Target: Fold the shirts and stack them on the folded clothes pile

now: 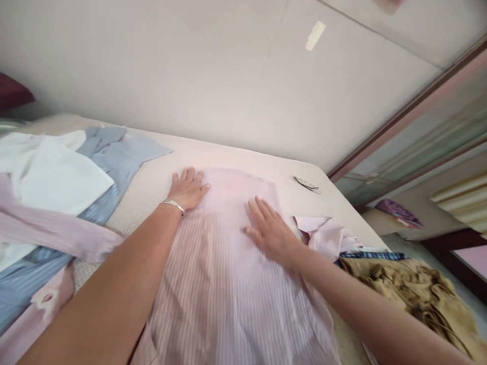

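Note:
A pale pink striped garment (236, 274) lies spread out before me, its plain far part flat and its near part loosely creased. My left hand (189, 188) rests with fingers spread at the garment's far left edge; a silver bracelet (173, 205) circles that wrist. On the right side of the cloth, my right hand (272, 228) lies palm down, fingers stretched out and slightly blurred. Neither hand grips anything. To the left of my left arm a pink striped sleeve (72, 230) lies across other clothes.
A white garment (61, 175) and a blue striped one (125, 175) lie at left. Eyeglasses (307, 185) rest near the far right corner of the padded surface (243, 154). Small pink cloth (331, 235) and brown clothes (414, 294) lie at right. A wall (190, 76) rises behind.

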